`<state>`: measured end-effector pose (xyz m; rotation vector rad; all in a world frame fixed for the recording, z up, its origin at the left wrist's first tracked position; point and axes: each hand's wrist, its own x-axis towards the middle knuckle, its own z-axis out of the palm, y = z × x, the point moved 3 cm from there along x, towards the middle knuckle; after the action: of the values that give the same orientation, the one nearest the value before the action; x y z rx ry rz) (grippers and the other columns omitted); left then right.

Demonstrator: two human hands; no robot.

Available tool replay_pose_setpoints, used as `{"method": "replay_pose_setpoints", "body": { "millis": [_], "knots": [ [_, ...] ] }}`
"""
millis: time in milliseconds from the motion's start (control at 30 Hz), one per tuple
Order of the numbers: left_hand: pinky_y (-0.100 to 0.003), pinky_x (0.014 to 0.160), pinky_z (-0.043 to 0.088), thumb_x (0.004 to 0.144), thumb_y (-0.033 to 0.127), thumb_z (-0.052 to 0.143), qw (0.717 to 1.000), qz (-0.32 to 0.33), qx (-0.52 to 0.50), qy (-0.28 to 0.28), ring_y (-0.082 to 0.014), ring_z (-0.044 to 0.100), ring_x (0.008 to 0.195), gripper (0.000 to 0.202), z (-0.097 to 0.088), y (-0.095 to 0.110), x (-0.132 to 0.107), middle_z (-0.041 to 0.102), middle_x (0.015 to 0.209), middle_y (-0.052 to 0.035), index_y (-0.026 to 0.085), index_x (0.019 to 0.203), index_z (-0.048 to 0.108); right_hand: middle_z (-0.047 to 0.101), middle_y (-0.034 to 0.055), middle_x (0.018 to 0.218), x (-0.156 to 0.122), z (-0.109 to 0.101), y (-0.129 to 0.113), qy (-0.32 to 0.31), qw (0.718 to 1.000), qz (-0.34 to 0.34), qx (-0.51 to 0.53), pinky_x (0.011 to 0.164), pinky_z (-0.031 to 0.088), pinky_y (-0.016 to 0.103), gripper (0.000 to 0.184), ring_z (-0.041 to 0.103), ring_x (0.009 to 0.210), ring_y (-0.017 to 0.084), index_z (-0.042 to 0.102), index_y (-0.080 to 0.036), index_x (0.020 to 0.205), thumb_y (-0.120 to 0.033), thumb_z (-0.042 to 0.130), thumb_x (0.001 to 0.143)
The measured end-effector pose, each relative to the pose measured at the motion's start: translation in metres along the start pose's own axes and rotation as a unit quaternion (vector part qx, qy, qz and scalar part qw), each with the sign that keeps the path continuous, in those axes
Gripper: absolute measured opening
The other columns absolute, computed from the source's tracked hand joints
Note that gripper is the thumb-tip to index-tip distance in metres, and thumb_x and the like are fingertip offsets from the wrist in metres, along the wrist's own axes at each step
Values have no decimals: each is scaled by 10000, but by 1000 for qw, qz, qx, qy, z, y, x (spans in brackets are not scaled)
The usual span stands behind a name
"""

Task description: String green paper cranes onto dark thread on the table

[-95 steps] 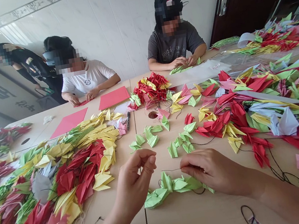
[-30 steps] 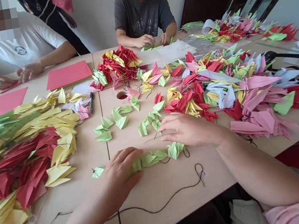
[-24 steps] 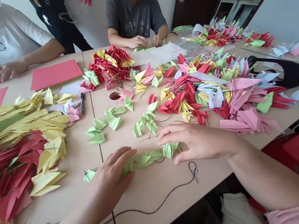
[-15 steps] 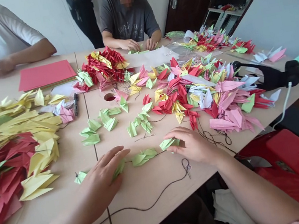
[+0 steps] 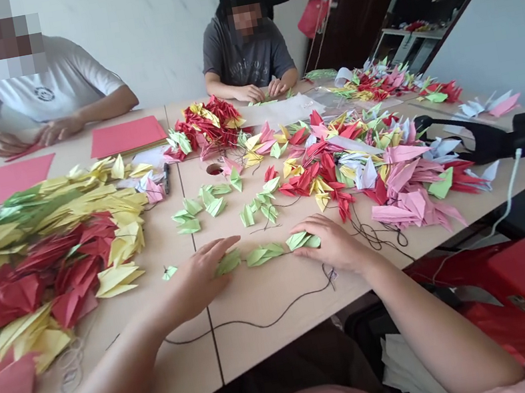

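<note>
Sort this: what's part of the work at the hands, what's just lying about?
In use: left hand, right hand, green cranes, black cord.
Lying about: loose green cranes, red paper, marker.

This is an indoor paper-craft workroom: a long pale wooden surface carries heaps of multicoloured folded-paper cranes and stacked flat red paper sheets, beside a plain white wall and dark brown wooden door.

The one head camera looked forward and down from the person's head at the table, close above the left hand and right hand, facing across toward the far wall.
</note>
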<state>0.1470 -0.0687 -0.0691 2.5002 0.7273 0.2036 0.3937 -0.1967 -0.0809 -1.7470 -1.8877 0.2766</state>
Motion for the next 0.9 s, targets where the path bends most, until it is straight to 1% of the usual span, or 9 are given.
{"method": "replay_pose_setpoints", "body": {
  "millis": [167,233,333,400,467,567,733,800,900],
  "knots": [
    [-387,923,534,811,255,601,1000,-6,-6,-20,-271,650,1113,672,3,-6,1,638,1330,-104,266,1463,439,702,98,1048,-1,4,1,11,1000,-19,-3,898,520,428,403,642,1018,280,663,-187,1128,-355,810,793],
    [-394,919,533,805,247,611,1000,-8,-8,-25,-266,649,1097,679,4,-9,2,662,1274,-99,266,1460,434,705,94,1037,0,5,2,13,1000,-25,-6,888,523,426,394,644,1008,280,670,-190,1112,-361,813,788],
    [-389,928,525,802,182,579,999,-2,-15,-33,-244,651,1064,661,4,-9,4,695,1174,-73,264,1444,441,707,92,1027,1,6,1,17,999,-32,-11,879,527,420,354,643,1000,277,679,-184,1087,-346,806,798],
    [-394,934,520,803,157,563,999,2,-19,-38,-243,649,1063,651,3,-7,4,696,1171,-69,264,1435,450,706,92,1024,1,7,1,20,999,-37,-13,879,528,418,336,642,998,275,681,-180,1080,-341,797,808],
    [-409,942,517,814,175,575,999,2,-23,-40,-256,640,1086,647,2,-4,4,690,1195,-77,265,1441,446,706,95,1024,2,7,1,24,999,-40,-13,882,531,419,340,644,1001,274,679,-178,1088,-360,784,820],
    [-423,962,512,821,215,609,999,1,-30,-41,-274,623,1138,662,3,-2,3,675,1247,-90,262,1456,430,703,106,1040,2,6,1,31,999,-42,-9,885,538,419,381,649,1002,271,668,-172,1125,-443,724,862],
    [-405,985,515,820,218,626,998,9,-41,-43,-262,629,1165,676,5,1,0,631,1341,-94,269,1463,424,687,124,1066,-1,5,4,59,997,-42,-4,861,561,394,536,665,967,248,627,-157,1207,-608,524,936],
    [-403,990,514,823,215,625,998,14,-42,-42,-259,628,1170,674,5,2,0,636,1337,-91,266,1463,421,672,136,1126,-6,3,4,80,996,-38,-10,894,556,393,565,655,1029,252,604,-156,1239,-625,478,949],
    [-408,997,511,821,207,629,998,20,-42,-38,-260,625,1179,676,4,1,1,666,1295,-84,265,1461,418,646,153,1202,-22,-2,4,119,992,-25,-33,950,533,419,539,612,1140,277,568,-163,1279,-592,465,970]
  ]
}}
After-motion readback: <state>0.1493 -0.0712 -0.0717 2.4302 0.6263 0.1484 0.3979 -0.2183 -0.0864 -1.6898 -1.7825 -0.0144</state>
